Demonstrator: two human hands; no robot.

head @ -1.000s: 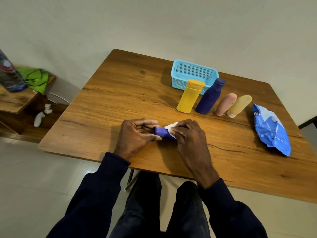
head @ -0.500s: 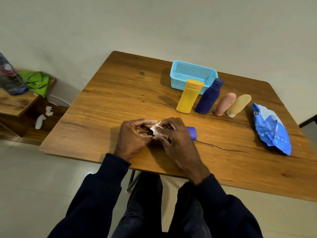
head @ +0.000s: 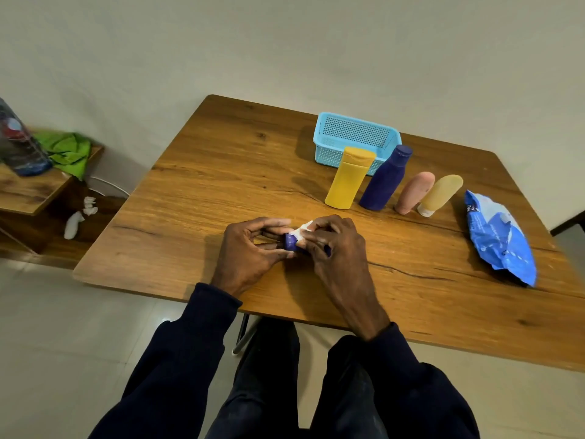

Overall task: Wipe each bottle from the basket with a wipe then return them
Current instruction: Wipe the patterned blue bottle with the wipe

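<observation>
A small purple bottle (head: pixel 290 241) lies on its side near the front of the wooden table (head: pixel 196 191). My left hand (head: pixel 250 251) pinches its left end. My right hand (head: pixel 332 245) wraps around the bottle with a white wipe (head: pixel 301 231) held against it, hiding most of the body. Behind them stand a yellow bottle (head: pixel 348 179), a dark blue bottle (head: pixel 384 182), a pink bottle (head: pixel 414 193) and a tan bottle (head: pixel 440 194). The light blue basket (head: pixel 329 144) sits behind those.
A blue wipes packet (head: pixel 500 239) lies at the table's right side. Left of the table, a low wooden side table (head: pixel 28 191) carries a green cloth (head: pixel 66 150) and a plastic bottle (head: pixel 19 144). White objects (head: pixel 74 218) lie on its lower shelf.
My right hand slid the wipe left over the bottle to its left end, then back right, so the bottle's purple left end shows again. The left hand kept its hold.
</observation>
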